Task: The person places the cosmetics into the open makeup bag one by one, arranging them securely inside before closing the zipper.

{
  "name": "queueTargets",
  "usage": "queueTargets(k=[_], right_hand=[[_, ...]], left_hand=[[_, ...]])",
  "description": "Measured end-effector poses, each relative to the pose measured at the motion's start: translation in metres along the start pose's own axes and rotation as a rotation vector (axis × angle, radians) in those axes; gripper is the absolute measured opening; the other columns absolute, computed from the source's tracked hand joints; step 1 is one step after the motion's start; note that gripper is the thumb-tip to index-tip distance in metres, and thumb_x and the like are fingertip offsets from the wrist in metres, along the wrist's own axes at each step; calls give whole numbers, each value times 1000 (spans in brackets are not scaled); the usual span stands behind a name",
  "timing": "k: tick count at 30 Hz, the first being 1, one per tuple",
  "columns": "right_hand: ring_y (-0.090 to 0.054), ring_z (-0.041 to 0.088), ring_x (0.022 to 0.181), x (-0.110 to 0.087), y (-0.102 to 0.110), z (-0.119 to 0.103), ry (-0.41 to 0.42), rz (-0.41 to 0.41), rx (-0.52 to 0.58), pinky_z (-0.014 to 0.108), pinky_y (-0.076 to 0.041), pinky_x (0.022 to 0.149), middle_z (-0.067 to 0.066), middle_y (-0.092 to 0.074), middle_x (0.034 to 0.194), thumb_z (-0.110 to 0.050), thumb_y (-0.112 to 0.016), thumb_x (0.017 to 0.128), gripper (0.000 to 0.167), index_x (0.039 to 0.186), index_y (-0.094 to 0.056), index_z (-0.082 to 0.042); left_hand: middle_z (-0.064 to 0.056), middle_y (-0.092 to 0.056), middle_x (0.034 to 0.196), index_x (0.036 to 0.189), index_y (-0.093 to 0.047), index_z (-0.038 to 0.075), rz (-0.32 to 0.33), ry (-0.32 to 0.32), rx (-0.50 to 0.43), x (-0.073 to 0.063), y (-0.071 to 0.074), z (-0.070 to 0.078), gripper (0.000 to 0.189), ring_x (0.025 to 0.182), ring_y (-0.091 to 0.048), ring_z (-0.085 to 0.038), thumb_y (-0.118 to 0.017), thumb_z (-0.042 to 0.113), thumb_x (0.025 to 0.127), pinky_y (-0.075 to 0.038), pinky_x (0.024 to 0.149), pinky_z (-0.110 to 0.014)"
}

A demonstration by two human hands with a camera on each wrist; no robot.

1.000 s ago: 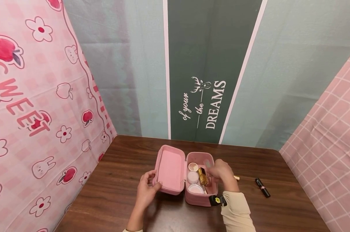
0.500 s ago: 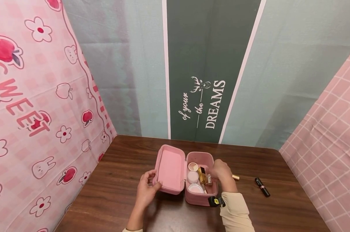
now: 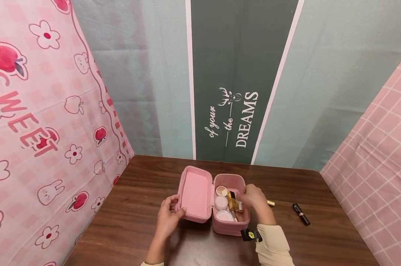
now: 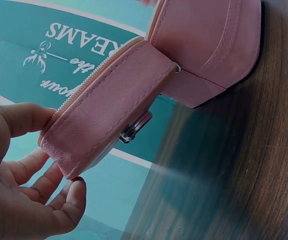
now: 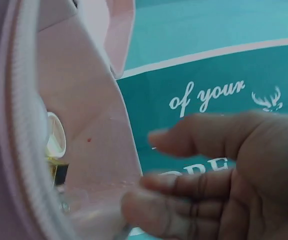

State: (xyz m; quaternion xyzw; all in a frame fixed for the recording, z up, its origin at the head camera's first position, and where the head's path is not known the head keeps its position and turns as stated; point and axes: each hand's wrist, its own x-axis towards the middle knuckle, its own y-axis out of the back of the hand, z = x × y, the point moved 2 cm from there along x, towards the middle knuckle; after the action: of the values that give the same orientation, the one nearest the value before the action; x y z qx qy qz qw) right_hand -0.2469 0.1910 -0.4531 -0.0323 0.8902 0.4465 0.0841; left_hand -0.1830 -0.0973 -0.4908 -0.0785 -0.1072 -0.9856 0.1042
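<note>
A pink zippered cosmetic case (image 3: pixel 228 229) stands unzipped, its lid (image 3: pixel 197 194) folded out to the left. My left hand (image 3: pixel 167 218) holds the lid's outer corner, thumb on the zipper edge and fingers beneath, as the left wrist view shows. My right hand (image 3: pixel 255 195) is over the case's right rim. In the right wrist view its thumb stands apart from the extended fingers (image 5: pixel 204 185), with nothing between them. Inside lie a round compact (image 3: pixel 221 191), pale round jars (image 3: pixel 221 203), a gold bottle with a black cap (image 3: pixel 232 202) and a small clear bottle (image 3: pixel 240 207).
A gold tube (image 3: pixel 270 203) lies on the wooden table (image 3: pixel 130 229) just right of my right hand. Farther right lies a black tube with a pink band (image 3: pixel 301 214). Fabric hangings (image 3: pixel 160 111) surround the table at the back and both sides.
The small clear bottle has come into view beside the gold bottle as my right hand shifted slightly right, off it. My left hand keeps its hold on the lid.
</note>
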Motion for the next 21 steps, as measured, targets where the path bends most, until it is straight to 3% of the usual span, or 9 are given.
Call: queueTargets(k=[4, 8, 12, 15, 21], right_hand=[[-48, 18, 59, -12, -1, -1, 163, -9, 5, 30, -41, 50, 4, -50, 66, -10, -68, 78, 11, 85, -62, -2], [-47, 15, 59, -28, -2, -2, 312, -88, -31, 31, -41, 52, 4, -52, 70, -5, -71, 75, 23, 96, -63, -1], [-49, 17, 67, -42, -1, -4, 432, -156, -106, 34, -43, 60, 7, -55, 84, -8, -73, 71, 33, 103, -64, 0], [-49, 19, 76, -46, -1, -6, 467, -157, -137, 37, -44, 65, 7, -55, 90, -10, -74, 70, 34, 101, -65, -2], [-52, 22, 79, -46, -1, -6, 469, -145, -151, 39, -45, 67, 7, -58, 91, -10, -73, 71, 35, 103, -65, -2]], left_hand=[[-13, -52, 103, 113, -58, -3, 6, 12, 6, 0, -1, -2, 43, 89, -56, -29, -74, -2, 73, -49, 72, -29], [-14, -52, 102, 112, -58, -4, 7, 0, 7, 0, -2, -3, 43, 88, -56, -31, -73, -3, 73, -49, 71, -30], [-15, -52, 102, 112, -57, -4, 7, -6, 13, 0, -3, -3, 42, 88, -56, -32, -73, -3, 72, -49, 70, -30], [-14, -52, 103, 112, -57, -4, 8, -5, 18, 1, -3, -2, 42, 89, -56, -31, -74, -2, 73, -48, 70, -29], [-15, -52, 103, 112, -57, -3, 13, 7, 4, 1, -2, -2, 42, 89, -55, -29, -73, -3, 73, -48, 70, -28]])
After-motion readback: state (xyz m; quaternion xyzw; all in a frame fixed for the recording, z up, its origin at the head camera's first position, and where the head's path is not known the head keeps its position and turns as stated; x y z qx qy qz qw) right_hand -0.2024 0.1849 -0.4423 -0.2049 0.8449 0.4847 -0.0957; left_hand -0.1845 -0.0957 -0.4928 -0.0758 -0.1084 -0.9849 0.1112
